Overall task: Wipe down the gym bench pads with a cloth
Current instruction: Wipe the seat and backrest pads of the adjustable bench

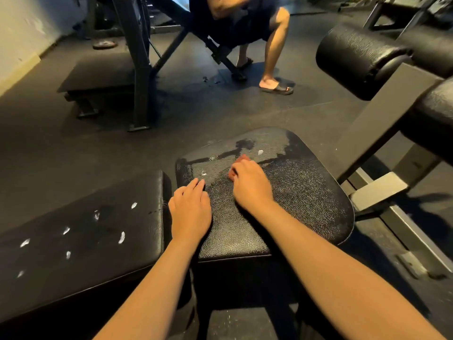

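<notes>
A black seat pad (294,197) of the gym bench fills the centre, with a few white smears near its far edge. My right hand (251,184) lies on it and grips a small reddish cloth (241,161), most of which is hidden under the fingers. My left hand (190,211) rests flat on the pad's left edge with its fingers straight. To the left, the longer black back pad (81,241) carries several white smears.
Two black roller pads (360,60) on a grey metal frame (382,123) stand to the right. A person in sandals sits on another bench straight ahead (272,45). A dark machine post (137,69) and low platform stand at the far left on black rubber flooring.
</notes>
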